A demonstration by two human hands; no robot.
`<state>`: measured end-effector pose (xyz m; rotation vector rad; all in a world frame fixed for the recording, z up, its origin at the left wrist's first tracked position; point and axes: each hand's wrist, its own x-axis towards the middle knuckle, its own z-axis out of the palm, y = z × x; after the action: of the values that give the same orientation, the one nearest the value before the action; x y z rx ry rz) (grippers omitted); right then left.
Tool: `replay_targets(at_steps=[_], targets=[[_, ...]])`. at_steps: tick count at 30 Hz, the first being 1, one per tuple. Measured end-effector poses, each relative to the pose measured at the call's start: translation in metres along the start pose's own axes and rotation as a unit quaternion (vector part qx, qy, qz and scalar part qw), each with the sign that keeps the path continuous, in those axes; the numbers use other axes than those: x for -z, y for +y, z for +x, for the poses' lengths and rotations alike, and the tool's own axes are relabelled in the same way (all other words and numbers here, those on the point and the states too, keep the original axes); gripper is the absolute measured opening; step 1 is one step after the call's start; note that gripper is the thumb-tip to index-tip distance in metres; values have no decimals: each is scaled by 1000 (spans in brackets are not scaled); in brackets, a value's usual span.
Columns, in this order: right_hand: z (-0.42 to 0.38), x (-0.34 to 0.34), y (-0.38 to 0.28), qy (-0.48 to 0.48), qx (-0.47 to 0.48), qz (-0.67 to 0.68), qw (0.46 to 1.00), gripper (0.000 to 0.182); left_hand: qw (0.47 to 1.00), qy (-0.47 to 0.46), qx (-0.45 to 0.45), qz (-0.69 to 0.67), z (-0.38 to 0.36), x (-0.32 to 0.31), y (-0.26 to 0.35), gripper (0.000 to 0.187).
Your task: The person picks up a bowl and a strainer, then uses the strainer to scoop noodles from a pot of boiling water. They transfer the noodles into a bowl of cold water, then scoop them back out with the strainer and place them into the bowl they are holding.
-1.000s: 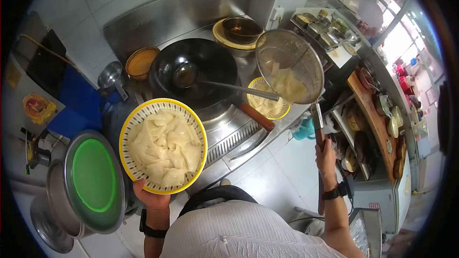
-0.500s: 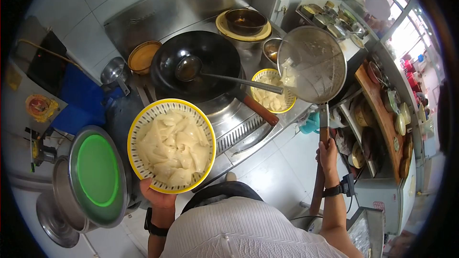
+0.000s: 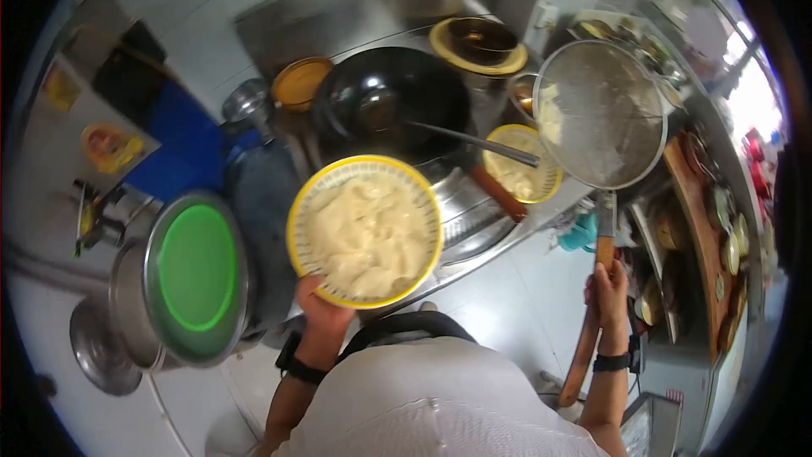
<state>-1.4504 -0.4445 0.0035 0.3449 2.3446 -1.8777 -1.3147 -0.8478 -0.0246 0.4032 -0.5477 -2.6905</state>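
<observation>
My left hand (image 3: 326,305) grips the near rim of a yellow-edged slotted basket (image 3: 296,241) full of pale, soft pieces (image 3: 364,237). Wrapped round the wooden handle of a large mesh strainer is my right hand (image 3: 608,292). The strainer's round mesh (image 3: 602,114) is raised at the right, partly over a second yellow-rimmed basket (image 3: 554,184) that also holds pale pieces. Behind the left basket sits a black wok (image 3: 393,76) with a brown wooden handle. A metal ladle (image 3: 499,149) rests in it, its handle reaching over the second basket.
An orange-brown bowl (image 3: 302,83) stands left of the wok, and a dark pot (image 3: 482,38) on a yellow plate behind it. Metal basins, one with a green round item (image 3: 198,267), are at the left. Shelves with a wooden board (image 3: 698,245) line the right.
The view has shifted, so most things appear further right. Both hands still hold the basket and the strainer, and the held basket now looks nearer the wok.
</observation>
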Motion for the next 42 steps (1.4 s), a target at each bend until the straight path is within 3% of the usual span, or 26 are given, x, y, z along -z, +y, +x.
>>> replay_targets(at_steps=[6, 10, 12, 14, 16, 20, 24, 26, 28, 29, 32, 33, 37, 41, 42], targets=[[-16, -17, -28, -45, 34, -4, 998, 15, 998, -24, 37, -39, 10, -2, -1, 68], [-54, -36, -49, -58, 126, -81, 987, 21, 997, -33, 45, -50, 14, -2, -2, 70], [-65, -48, -55, -53, 208, -179, 960, 25, 997, -34, 39, -49, 15, -6, -1, 70], [-74, -58, -54, -35, 230, -229, 945, 28, 997, -41, 28, -53, 17, -10, -1, 69], [-69, -55, -41, -17, 298, -324, 898, 25, 996, -47, 30, -64, 14, -9, 0, 69], [-67, -64, -56, -27, 435, -338, 834, 27, 996, -18, 9, -89, 5, -16, 1, 62], [-48, -63, -54, -24, 485, -277, 829, 34, 995, -35, -30, -94, 2, -10, 2, 62], [-39, -54, -57, -39, 457, -266, 848, 37, 992, -30, -34, -121, -2, -11, 0, 62], [-27, -45, -63, -65, 353, -294, 886, 36, 990, -32, -67, -120, -4, -16, -2, 62], [-17, -37, -62, -75, 387, -341, 853, 34, 990, -21, -85, -107, -6, -15, -4, 64], [2, -19, -68, -151, 409, -352, 828, 32, 986, -38, -112, -120, -16, -21, -6, 64], [2, -19, -73, -148, 469, -320, 810, 32, 984, -38, -122, -126, -17, -22, -7, 64], [-1, -37, -94, -132, 519, -326, 779, 32, 980, -36, -134, -139, -22, -19, -11, 63], [3, -60, -104, -143, 503, -300, 798, 32, 979, -46, -140, -141, -22, -13, -11, 62], [1, -71, -111, -204, 460, -281, 817, 32, 979, -45, -138, -141, -22, -9, -12, 62]])
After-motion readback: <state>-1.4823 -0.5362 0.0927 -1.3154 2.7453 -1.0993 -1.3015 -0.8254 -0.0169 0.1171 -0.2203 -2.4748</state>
